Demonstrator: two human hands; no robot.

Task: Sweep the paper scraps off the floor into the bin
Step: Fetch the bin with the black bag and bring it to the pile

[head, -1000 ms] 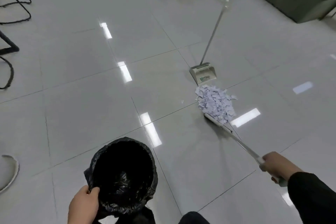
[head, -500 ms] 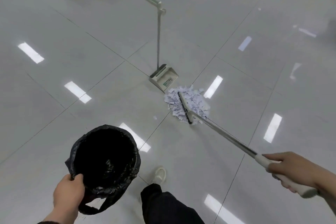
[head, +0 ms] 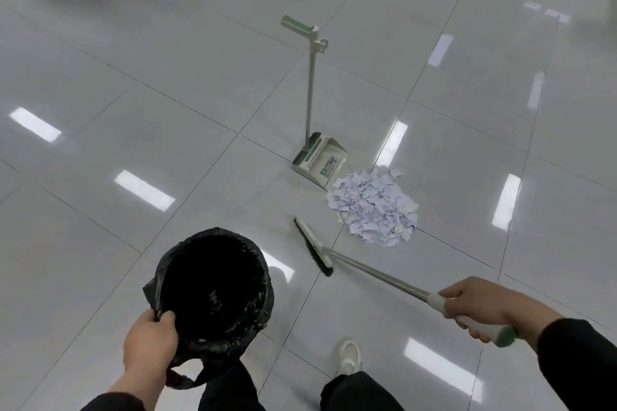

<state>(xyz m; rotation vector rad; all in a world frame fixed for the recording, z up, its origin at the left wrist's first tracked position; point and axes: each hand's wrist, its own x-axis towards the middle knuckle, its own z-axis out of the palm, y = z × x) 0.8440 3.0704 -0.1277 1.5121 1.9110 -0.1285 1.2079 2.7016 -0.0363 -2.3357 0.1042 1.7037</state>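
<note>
My left hand grips the rim of the bin w/ black liner, fingers curled shut over the edge, bin mouth facing up at me. Right hand is closed round the broom handle's white-green grip; broom head sits low by the floor, just beside the scraps but not touching. Paper scraps lie in one round heap on the tiles, approx. mid-floor, its far edge right against the mouth of the dustpan, which stands upright w/ its long handle. Bin is near the heap, on its left. My shoe shows below.
</note>
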